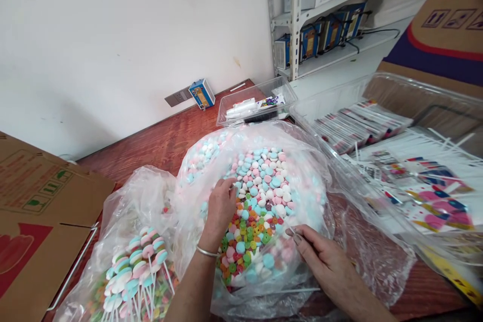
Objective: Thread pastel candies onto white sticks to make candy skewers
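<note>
Item one: a large clear plastic bag (317,186) of loose round candies in pink, white, pale blue and, nearer us, green, orange and yellow (260,196). It lies open on the reddish wooden worktop (158,143), and both our hands are in its mouth. Our left hand (221,209), a thin silver bangle (206,251) on its wrist, reaches down into the heap; its fingers (230,186) are curled among the candies, and we cannot tell whether they grip one. Our right hand (320,256) lies at the bag's near edge, its fingers (296,234) pinched on a thin white stick (291,230).

Item two, just left of the left fingers: a second clear plastic bag (124,221) holding finished lollipops on white sticks (132,266), stacked pink, white and blue discs.

Item three, beyond both hands: a shallow clear plastic tray (279,91) with white sticks and small packets.

Item four, right of the right fingers: a large clear plastic bin (426,91) of printed wrappers and sticks.

Item five, far left of the left fingers: a flattened brown cardboard box (37,211).

Item six, further back: a white metal shelf rack (296,20) against the white wall.
</note>
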Demonstrator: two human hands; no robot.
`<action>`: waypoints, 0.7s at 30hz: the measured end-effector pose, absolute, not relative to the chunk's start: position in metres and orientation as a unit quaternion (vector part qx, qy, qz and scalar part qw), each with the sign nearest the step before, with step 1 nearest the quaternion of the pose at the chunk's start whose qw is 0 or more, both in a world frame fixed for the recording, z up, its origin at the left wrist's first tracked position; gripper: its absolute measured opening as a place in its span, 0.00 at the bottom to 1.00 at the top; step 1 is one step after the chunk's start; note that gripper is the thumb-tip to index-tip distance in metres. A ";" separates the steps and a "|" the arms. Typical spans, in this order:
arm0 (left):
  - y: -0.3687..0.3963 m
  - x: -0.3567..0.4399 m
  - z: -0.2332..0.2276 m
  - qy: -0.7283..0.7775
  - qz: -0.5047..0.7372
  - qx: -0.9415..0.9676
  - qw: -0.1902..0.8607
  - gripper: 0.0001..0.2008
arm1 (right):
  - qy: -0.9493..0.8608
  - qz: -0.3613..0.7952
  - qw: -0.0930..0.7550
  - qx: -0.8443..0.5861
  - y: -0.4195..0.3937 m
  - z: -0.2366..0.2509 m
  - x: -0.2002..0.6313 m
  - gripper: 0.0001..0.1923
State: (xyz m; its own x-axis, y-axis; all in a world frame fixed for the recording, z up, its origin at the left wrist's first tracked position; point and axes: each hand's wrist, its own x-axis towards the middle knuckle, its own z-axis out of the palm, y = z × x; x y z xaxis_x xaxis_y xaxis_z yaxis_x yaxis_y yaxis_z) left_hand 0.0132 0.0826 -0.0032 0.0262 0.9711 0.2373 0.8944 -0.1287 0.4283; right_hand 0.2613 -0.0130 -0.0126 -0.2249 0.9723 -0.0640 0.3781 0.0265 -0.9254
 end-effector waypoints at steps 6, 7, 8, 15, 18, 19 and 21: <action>0.110 0.033 -0.008 0.635 0.271 0.716 0.103 0.11 | -0.635 0.447 0.334 -0.534 -0.013 -0.018 0.264 0.14; 0.114 0.037 -0.009 0.634 0.276 0.716 0.101 0.11 | -0.636 0.447 0.332 -0.534 -0.013 -0.019 0.264 0.14; 0.118 0.040 -0.011 0.634 0.281 0.714 0.097 0.10 | -0.637 0.447 0.330 -0.535 -0.013 -0.020 0.264 0.14; 0.145 0.061 -0.020 0.639 0.308 0.700 0.077 0.08 | -0.639 0.445 0.327 -0.536 -0.013 -0.020 0.262 0.13; 0.150 0.064 -0.021 0.642 0.307 0.697 0.089 0.08 | -0.638 0.448 0.327 -0.534 -0.014 -0.021 0.263 0.14; 0.150 0.064 -0.021 0.644 0.306 0.694 0.096 0.07 | -0.638 0.447 0.328 -0.535 -0.014 -0.022 0.264 0.14; 0.148 0.064 -0.024 0.647 0.304 0.689 0.117 0.06 | -0.635 0.448 0.329 -0.536 -0.014 -0.025 0.264 0.14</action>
